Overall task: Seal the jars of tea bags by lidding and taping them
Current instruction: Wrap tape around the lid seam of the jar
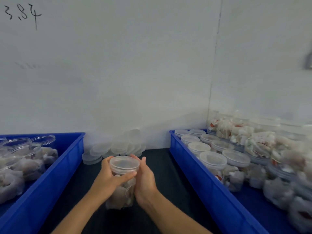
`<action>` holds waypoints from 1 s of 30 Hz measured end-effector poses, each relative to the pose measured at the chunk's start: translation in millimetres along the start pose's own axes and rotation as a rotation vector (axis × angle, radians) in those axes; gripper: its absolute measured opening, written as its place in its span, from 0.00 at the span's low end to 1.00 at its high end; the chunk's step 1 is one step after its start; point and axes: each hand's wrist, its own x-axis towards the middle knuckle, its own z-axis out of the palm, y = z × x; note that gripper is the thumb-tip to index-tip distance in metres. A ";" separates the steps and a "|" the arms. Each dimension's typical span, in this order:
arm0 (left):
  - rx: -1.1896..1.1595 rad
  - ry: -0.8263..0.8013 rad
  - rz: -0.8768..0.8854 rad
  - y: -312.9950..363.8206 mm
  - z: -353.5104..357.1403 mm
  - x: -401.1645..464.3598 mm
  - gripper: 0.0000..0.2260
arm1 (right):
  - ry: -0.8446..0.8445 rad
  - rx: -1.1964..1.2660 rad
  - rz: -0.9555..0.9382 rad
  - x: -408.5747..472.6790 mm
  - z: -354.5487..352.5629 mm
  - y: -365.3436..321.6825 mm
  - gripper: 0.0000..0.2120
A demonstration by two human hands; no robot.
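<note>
The left hand (110, 177) grips the jar (122, 184); the right hand (145, 176) presses flat-fingered. The lid (124, 163) should seat evenly all round.

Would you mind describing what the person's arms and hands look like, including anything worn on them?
Both forearms are bare as far as the frame shows: no sleeves or cuffs in view. The left hand and right hand wear no gloves, and no rings, watch or bracelet can be seen. The nails look short and unpainted, though the picture is too soft to be sure.
</note>
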 end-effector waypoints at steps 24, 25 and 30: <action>-0.032 -0.230 0.357 170.9 195.7 -37.8 0.33 | 0.543 -0.499 -0.609 -120.8 -96.2 -213.5 0.13; -0.008 -0.236 0.351 167.7 200.8 -40.0 0.33 | 0.572 -0.494 -0.593 -119.2 -103.6 -212.0 0.13; 0.384 -0.198 0.317 154.3 217.2 -48.1 0.40 | 0.704 -0.453 -0.387 -102.8 -135.1 -204.5 0.14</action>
